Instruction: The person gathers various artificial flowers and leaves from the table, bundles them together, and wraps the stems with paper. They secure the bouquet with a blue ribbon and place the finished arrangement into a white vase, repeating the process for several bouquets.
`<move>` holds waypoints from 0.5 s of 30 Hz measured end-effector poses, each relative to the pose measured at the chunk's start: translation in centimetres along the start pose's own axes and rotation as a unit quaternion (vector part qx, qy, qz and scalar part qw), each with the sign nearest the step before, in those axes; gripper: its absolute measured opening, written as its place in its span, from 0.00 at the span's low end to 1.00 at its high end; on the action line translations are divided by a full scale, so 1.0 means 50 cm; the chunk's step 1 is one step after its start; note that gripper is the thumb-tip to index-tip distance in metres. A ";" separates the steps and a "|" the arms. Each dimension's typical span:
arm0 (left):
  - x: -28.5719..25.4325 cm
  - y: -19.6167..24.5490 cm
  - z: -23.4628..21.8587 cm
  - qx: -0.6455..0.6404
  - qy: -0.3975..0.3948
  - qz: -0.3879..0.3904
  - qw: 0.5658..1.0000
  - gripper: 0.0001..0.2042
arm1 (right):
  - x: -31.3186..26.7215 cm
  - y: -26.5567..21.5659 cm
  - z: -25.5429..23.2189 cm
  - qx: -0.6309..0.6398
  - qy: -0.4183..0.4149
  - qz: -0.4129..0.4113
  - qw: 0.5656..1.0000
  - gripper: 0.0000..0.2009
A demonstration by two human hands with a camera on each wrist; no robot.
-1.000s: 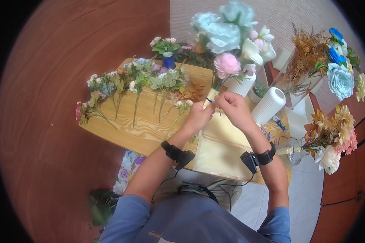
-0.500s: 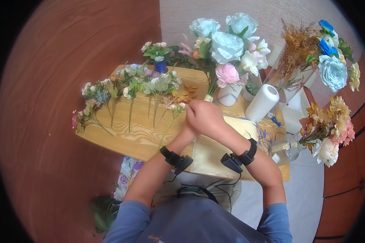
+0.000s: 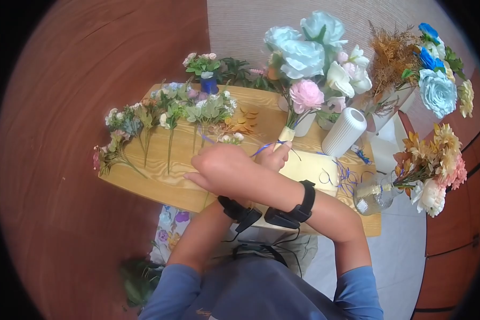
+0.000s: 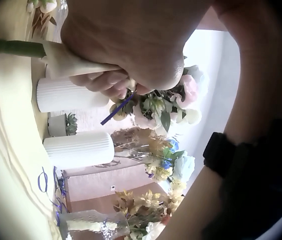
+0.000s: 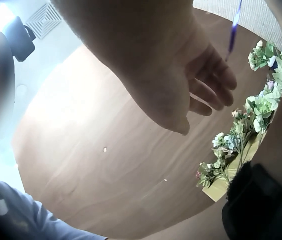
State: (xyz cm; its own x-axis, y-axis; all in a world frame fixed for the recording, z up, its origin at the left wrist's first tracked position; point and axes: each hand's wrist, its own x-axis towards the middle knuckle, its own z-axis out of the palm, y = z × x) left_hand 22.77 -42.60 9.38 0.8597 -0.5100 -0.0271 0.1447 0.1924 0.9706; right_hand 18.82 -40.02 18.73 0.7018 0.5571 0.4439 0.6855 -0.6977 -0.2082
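Observation:
My left hand (image 3: 273,159) grips a bouquet of artificial flowers (image 3: 306,96) by its stems, bound in cream wrapping (image 4: 61,59). The bouquet stands upright with pale blue, pink and white blooms on top. A blue-purple ribbon (image 4: 118,108) goes round the wrapping just above that hand. My right hand (image 3: 224,165) is crossed over the left forearm, out to the left above the table. Its fingers (image 5: 216,82) hang loosely bent with the thumb apart. A strand of purple ribbon (image 5: 233,32) trails close by the fingertips, not pinched by the thumb.
Several flower sprigs (image 3: 168,120) lie along the wooden table (image 3: 130,184) at left. A white ribbed vase (image 3: 344,132) stands at right, near loose ribbon (image 3: 346,178) and a glass vase (image 3: 376,192) of flowers. Cream paper (image 3: 312,169) lies beneath the left hand.
My right hand has gone from the wrapping's right side, across the left hand, out to the left. The left hand keeps its grip on the bouquet; ribbon ends now show beside the wrapping.

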 end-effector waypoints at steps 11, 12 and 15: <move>-0.013 0.048 -0.061 -0.152 -0.076 -0.059 0.984 0.19 | -0.138 0.168 -0.123 0.247 0.229 0.160 0.928 0.13; -0.019 0.057 -0.063 -0.160 -0.082 -0.072 0.981 0.19 | -0.163 0.204 -0.122 0.247 0.226 0.157 0.929 0.13; -0.029 0.072 -0.065 -0.188 -0.114 -0.102 0.970 0.19 | -0.199 0.264 -0.104 0.376 0.190 0.323 0.848 0.11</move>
State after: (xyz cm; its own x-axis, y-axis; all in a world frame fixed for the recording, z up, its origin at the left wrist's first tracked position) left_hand 23.62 -38.46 12.13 0.6696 -0.7339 -0.1141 0.5060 0.3383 0.7934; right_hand 19.89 -57.11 16.12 0.9628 -0.1156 0.2442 0.2118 -0.2378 -0.9479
